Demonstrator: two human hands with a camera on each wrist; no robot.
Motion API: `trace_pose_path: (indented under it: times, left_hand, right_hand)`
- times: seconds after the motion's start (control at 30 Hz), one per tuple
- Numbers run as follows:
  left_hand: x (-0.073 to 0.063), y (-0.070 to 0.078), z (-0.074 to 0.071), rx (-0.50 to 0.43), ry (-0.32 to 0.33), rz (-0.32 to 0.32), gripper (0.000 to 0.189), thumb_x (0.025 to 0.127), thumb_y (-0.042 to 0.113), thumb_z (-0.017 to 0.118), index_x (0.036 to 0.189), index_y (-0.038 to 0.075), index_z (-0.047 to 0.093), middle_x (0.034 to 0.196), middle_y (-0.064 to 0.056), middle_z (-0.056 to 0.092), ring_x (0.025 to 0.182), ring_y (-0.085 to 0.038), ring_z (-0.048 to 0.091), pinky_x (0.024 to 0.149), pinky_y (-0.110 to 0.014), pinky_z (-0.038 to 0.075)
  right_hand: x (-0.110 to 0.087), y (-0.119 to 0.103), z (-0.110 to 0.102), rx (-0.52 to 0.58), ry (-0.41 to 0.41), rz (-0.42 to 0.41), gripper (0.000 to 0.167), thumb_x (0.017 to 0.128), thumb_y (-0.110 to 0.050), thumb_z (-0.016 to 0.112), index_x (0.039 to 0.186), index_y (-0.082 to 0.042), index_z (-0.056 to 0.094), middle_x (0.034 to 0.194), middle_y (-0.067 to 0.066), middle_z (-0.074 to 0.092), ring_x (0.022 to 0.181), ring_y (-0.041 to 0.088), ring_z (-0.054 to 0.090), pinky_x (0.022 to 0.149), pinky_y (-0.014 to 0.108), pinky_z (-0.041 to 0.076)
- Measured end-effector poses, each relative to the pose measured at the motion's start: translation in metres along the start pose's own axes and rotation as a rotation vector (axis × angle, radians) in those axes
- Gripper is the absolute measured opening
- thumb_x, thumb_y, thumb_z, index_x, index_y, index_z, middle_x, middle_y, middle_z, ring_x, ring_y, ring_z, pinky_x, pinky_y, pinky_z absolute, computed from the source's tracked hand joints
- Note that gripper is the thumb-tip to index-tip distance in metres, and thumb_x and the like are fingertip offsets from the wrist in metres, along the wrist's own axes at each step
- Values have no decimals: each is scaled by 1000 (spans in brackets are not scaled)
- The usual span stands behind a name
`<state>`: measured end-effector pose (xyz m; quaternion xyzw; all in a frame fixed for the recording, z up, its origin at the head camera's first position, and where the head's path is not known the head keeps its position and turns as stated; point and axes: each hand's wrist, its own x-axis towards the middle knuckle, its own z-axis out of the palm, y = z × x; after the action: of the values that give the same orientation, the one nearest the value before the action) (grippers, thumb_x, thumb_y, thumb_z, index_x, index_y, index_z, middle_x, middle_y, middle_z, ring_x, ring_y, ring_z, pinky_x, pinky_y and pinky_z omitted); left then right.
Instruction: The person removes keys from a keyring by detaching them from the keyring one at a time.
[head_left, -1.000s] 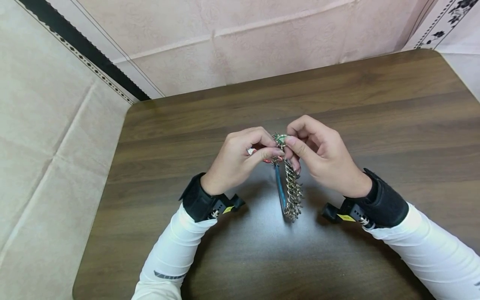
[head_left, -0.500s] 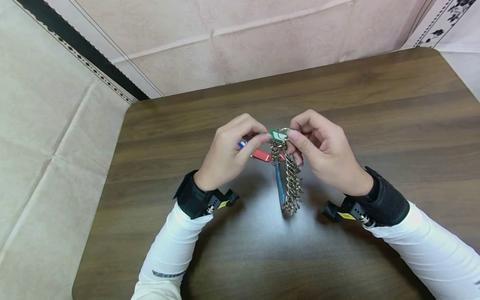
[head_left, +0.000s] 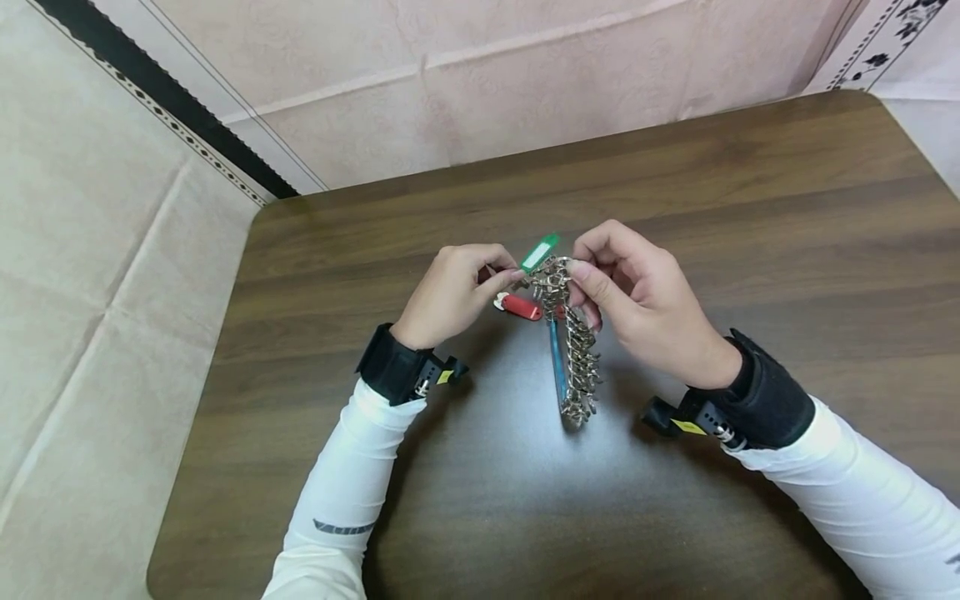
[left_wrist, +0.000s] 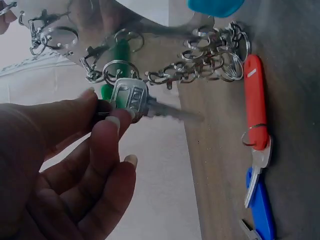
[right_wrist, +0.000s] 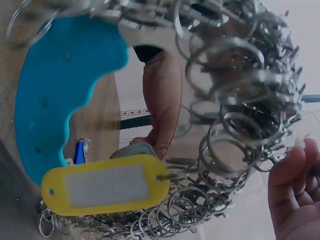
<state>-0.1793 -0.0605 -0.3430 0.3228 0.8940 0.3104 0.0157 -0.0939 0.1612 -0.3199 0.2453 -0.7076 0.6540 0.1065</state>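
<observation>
Between my hands stands a key holder, its blue handle (head_left: 558,358) beside a row of metal rings and clips (head_left: 581,375). My left hand (head_left: 468,287) pinches, between thumb and index finger, a dark piece by a silver key (left_wrist: 130,97). A green key tag (head_left: 540,252) sticks up just beyond those fingertips. My right hand (head_left: 637,292) pinches the top of the ringed row, near one ring. Below the left fingers lies a red key tag (head_left: 520,307) with a key. In the right wrist view, a yellow key tag (right_wrist: 107,185) with a white label hangs across the holder.
The brown wooden table (head_left: 750,233) spreads around both hands. Pale patterned cloth (head_left: 525,83) rises behind its back edge. A blue key tag (left_wrist: 261,210) with a key lies near the red one.
The left fingers have shifted from the holder's top toward the left. The green tag, at first mostly covered, turned flat and now points up and away. The right hand has hardly moved.
</observation>
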Motion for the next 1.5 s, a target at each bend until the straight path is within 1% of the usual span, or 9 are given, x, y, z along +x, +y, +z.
trace_pose_path:
  times: [0.23, 0.5, 0.7, 0.87, 1.13, 1.23, 1.3, 1.43, 1.5]
  left_hand:
    - [1, 1, 3, 57, 7, -21, 15, 97, 25, 71, 91, 13, 76, 80, 0, 73, 63, -11, 55, 57, -26, 42]
    - [1, -4, 15, 62, 14, -107, 10, 94, 25, 75, 90, 15, 75, 80, 4, 71, 60, -15, 50, 54, -28, 38]
    - [6, -9, 21, 86, 16, -147, 11, 94, 25, 74, 90, 15, 73, 87, 3, 74, 68, -12, 58, 57, -28, 42]
    - [10, -11, 24, 112, 3, -191, 12, 93, 26, 76, 88, 16, 72, 87, 3, 73, 67, -13, 58, 58, -29, 43]
    - [7, -15, 26, 105, 4, -197, 11, 93, 26, 76, 96, 15, 75, 93, 2, 74, 77, -12, 63, 65, -28, 48]
    - [3, -10, 25, 85, 45, -162, 10, 95, 25, 74, 99, 16, 74, 94, 4, 72, 77, -9, 62, 66, -26, 49]
    - [-1, -4, 23, 31, 104, -95, 11, 97, 24, 71, 101, 15, 74, 92, 4, 70, 74, -9, 59, 65, -25, 47]
    - [-13, 18, 17, -203, 261, 116, 14, 103, 15, 60, 106, 5, 69, 86, -4, 67, 64, -11, 50, 57, -25, 41]
    - [-20, 30, 13, -315, 308, 223, 15, 103, 7, 56, 108, -1, 67, 85, -9, 67, 62, -12, 50, 56, -25, 41]
  right_hand:
    - [-2, -3, -2, -13, -5, -20, 7, 100, 10, 52, 94, 5, 53, 72, 11, 55, 53, 14, 50, 50, 24, 45]
    - [-1, -4, -3, -32, -41, -12, 6, 102, 5, 52, 96, 5, 53, 74, 8, 55, 54, 15, 50, 51, 25, 46]
    - [0, -8, -3, -29, -72, -2, 5, 102, 4, 53, 97, 6, 53, 75, 8, 56, 55, 16, 51, 52, 25, 47]
    - [-2, -10, -4, -26, -91, 0, 6, 101, 4, 54, 95, 5, 53, 74, 12, 57, 54, 16, 51, 52, 25, 47]
    - [0, -10, -3, -48, -149, 10, 5, 101, 3, 55, 96, 3, 55, 76, 10, 58, 57, 16, 52, 53, 25, 48]
    - [1, -10, -2, -63, -155, 16, 6, 101, 3, 54, 96, 3, 55, 76, 11, 58, 56, 16, 53, 53, 25, 49]
    - [2, -9, -1, -75, -154, 17, 6, 101, 3, 55, 96, 2, 55, 76, 11, 58, 56, 16, 53, 53, 25, 49]
    - [1, -9, -1, -99, -150, 14, 6, 101, 2, 55, 96, 3, 55, 76, 9, 58, 55, 15, 53, 53, 25, 49]
    - [0, -9, -1, -104, -144, 15, 6, 101, 1, 56, 96, 3, 55, 76, 9, 58, 55, 15, 53, 53, 25, 49]
